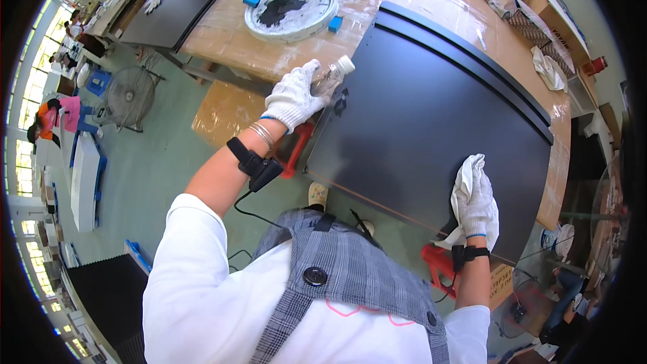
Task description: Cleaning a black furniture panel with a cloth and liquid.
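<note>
In a white knitted glove, my left hand (294, 98) is wrapped round a small clear plastic bottle (328, 81) with a white cap, tilted over the left edge of a dark panel (411, 114). A dark wet-looking spot (342, 100) lies on the panel beside the bottle. My right hand (477, 205), gloved too, presses a white cloth (465, 178) flat on the panel near its right front edge. Two dark strips (465, 61) run along the panel's far side.
A round white lid (325, 17) smeared with black paste sits at the back left, blue blocks (335, 24) around it. Crumpled cloths (549, 69) lie at the table's far right. Red stools (296, 152) stand below the panel. A floor fan (129, 98) and other people are farther left.
</note>
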{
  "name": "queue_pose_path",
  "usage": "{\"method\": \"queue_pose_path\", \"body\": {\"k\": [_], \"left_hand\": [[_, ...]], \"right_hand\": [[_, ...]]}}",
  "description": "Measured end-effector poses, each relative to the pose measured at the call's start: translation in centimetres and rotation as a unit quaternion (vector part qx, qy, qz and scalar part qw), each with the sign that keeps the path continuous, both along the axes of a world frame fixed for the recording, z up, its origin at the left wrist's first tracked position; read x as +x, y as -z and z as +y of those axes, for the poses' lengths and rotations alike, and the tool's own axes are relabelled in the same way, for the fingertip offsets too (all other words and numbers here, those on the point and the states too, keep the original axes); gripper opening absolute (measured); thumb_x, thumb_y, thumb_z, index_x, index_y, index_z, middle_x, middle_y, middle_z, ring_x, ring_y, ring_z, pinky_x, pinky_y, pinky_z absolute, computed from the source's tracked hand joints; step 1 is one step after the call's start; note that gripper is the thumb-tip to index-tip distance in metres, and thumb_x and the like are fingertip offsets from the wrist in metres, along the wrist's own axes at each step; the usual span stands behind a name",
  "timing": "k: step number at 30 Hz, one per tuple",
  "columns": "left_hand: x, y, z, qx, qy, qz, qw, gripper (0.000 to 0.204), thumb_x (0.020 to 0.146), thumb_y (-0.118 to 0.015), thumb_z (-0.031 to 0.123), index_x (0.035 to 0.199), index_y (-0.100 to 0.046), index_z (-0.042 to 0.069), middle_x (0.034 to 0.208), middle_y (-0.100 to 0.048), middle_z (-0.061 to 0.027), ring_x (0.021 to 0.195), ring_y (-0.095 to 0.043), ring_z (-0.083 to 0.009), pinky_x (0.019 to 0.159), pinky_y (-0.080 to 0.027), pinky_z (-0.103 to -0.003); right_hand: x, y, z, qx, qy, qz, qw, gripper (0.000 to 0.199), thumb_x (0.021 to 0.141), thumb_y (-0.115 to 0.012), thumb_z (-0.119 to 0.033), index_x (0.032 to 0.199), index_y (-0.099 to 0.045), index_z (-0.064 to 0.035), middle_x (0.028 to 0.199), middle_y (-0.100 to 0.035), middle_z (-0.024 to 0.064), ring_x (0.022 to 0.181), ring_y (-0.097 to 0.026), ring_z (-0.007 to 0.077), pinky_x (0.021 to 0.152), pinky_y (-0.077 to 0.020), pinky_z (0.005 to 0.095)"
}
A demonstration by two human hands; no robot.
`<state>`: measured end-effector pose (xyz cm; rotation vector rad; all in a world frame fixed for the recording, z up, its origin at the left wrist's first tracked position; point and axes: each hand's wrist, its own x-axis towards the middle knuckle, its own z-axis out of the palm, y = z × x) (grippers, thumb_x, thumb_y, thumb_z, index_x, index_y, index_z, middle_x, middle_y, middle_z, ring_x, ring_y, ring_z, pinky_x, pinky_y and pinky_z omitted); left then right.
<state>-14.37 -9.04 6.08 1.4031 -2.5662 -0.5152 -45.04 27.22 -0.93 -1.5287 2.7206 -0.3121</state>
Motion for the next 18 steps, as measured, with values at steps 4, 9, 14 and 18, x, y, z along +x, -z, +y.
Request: {"method": "queue_pose_path", "body": {"k": [4, 9, 14, 18], "left_hand": [[-5.6, 2.9, -8.3, 0.061, 0.004, 0.289, 0.955, 0.082, 0.067, -0.083, 0.026, 0.133, -0.041, 0.004, 0.124, -0.055, -0.0147, 0.116, -0.053, -0.0242, 0.099, -0.042, -0.037], [-15.0, 2.1, -16.0, 0.049, -0.006, 0.351, 0.935, 0.084, 0.063, -0.086, 0.027, 0.130, -0.042, 0.004, 0.122, -0.056, -0.0157, 0.115, -0.054, -0.0297, 0.099, -0.043, -0.038], [-20.9, 3.3, -21.2, 0.015, -0.054, 0.282, 0.958, 0.080, 0.063, -0.084, 0.027, 0.128, -0.043, 0.005, 0.122, -0.056, -0.0188, 0.115, -0.055, -0.0330, 0.098, -0.043, -0.038], [-21.5, 6.0, -23.6, 0.094, -0.048, 0.283, 0.953, 0.083, 0.066, -0.083, 0.027, 0.133, -0.039, 0.004, 0.126, -0.053, -0.0179, 0.115, -0.054, -0.0312, 0.098, -0.043, -0.036]], "right_hand": [[0.0, 0.3, -0.6, -0.057, 0.014, -0.006, 0.998, 0.064, 0.084, -0.063, -0.030, 0.141, -0.040, -0.0133, 0.135, -0.047, 0.0162, 0.124, -0.045, 0.0356, 0.106, -0.0372, 0.0413], [0.3, 2.1, 0.1, -0.029, 0.098, 0.048, 0.994, 0.056, 0.084, -0.062, -0.026, 0.136, -0.046, -0.0125, 0.128, -0.051, 0.0167, 0.119, -0.048, 0.0364, 0.104, -0.0389, 0.0423], [-0.3, 2.5, -0.6, -0.071, 0.137, 0.010, 0.988, 0.051, 0.082, -0.062, -0.019, 0.131, -0.050, -0.0118, 0.126, -0.054, 0.0151, 0.115, -0.051, 0.0349, 0.102, -0.0393, 0.0423], [-0.6, 2.4, -1.7, -0.040, 0.187, -0.040, 0.981, 0.052, 0.083, -0.061, -0.018, 0.133, -0.047, -0.0101, 0.127, -0.053, 0.0165, 0.116, -0.051, 0.0345, 0.104, -0.0386, 0.0424]]}}
